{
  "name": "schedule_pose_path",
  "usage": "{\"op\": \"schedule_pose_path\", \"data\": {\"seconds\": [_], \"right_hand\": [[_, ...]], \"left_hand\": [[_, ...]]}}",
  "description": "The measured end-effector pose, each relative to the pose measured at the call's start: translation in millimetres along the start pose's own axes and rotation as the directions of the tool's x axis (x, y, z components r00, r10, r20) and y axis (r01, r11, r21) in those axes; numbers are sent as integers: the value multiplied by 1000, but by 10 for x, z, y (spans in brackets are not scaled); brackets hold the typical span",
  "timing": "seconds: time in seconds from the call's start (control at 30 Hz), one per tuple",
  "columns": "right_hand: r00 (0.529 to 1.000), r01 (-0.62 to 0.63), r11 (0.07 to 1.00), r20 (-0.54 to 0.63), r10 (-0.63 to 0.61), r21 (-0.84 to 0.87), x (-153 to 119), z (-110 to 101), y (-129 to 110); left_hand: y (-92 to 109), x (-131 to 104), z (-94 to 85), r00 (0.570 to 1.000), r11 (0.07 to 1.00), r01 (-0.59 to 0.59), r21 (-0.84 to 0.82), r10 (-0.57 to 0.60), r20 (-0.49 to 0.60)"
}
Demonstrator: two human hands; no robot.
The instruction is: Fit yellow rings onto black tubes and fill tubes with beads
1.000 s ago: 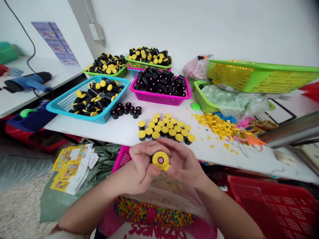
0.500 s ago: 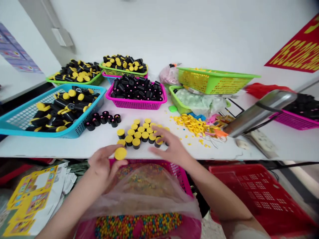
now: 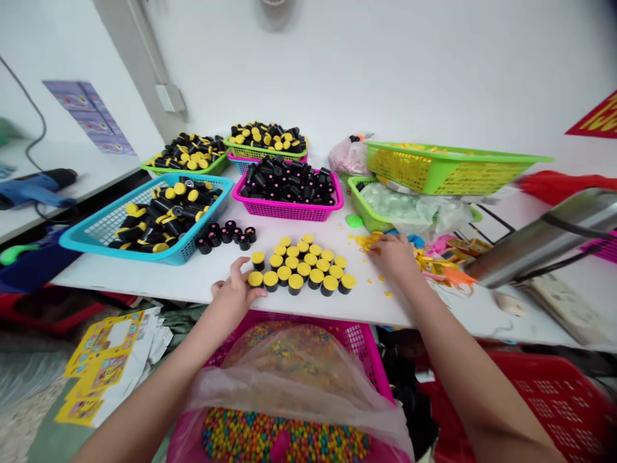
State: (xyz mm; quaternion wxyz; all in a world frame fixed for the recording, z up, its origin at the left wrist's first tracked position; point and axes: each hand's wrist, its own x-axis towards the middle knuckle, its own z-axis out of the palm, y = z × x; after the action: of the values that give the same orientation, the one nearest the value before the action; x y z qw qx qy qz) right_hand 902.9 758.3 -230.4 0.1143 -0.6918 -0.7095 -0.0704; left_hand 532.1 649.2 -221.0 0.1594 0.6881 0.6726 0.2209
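The white worktable (image 3: 159,276) supports a blue basket (image 3: 180,252) and a magenta basket (image 3: 289,211) — short black cylinders (image 3: 215,238) stand just beside the blue basket, yellow-capped cylinders (image 3: 295,283) stand grouped near the front edge, and loose yellow pieces (image 3: 429,262) lie to their right

Saw smooth, matt plastic in the yellow lids (image 3: 330,283), glossy plastic in the pink basket (image 3: 284,209), shiny metal on the pole (image 3: 530,245), cloudy plastic film in the bag (image 3: 299,382), and a smooth surface (image 3: 373,305).

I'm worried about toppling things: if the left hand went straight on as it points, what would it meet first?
Probably the front-left yellow-topped cylinder, right by the left hand; whether they touch is unclear.
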Motion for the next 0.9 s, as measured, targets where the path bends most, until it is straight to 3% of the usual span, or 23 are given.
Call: {"op": "schedule_pose_path", "data": {"seconds": [0.1,0.17,0.23,0.33,0.43,0.5,0.57,0.63,0.67,0.73,0.8,0.9], "right_hand": [[1000,-26,997,-13,27,70,4,-82,44],[999,-32,984,-7,33,178,-4,-182,78],[995,-96,944,-2,102,317,-28,-284,95],[967,-217,827,-4,256,519,-86,-366,67],[962,-217,740,13,271,637,-165,-349,-26],[964,-198,616,39,262,763,-229,-324,-117],[970,-143,391,49,239,909,-299,-323,-219],[979,-68,188,28,204,980,-377,-370,-322],[983,-38,131,14,182,991,-420,-414,-376],[992,-6,114,-8,125,994,-522,-546,-501],[999,19,163,-25,37,987,-647,-719,-671],[990,25,150,-4,-141,988,-866,-980,-1008]], "left_hand": [[-46,83,-141,997,997,-70,-37,71,16],[-88,227,-242,984,992,-123,42,127,-126],[-117,432,-304,941,972,-127,199,181,-285],[-127,733,-279,932,933,34,359,100,-349],[-123,902,-154,942,892,167,421,-18,-335],[-131,939,-77,947,892,170,419,-29,-321],[-140,930,-53,949,903,144,404,-10,-315],[-122,873,-108,944,933,111,343,9,-330],[-92,822,-167,942,953,83,290,20,-334],[25,669,-327,948,990,-22,141,66,-312],[213,453,-500,960,982,-176,-71,155,-235],[533,75,-656,954,844,-291,-451,289,-76]]}}
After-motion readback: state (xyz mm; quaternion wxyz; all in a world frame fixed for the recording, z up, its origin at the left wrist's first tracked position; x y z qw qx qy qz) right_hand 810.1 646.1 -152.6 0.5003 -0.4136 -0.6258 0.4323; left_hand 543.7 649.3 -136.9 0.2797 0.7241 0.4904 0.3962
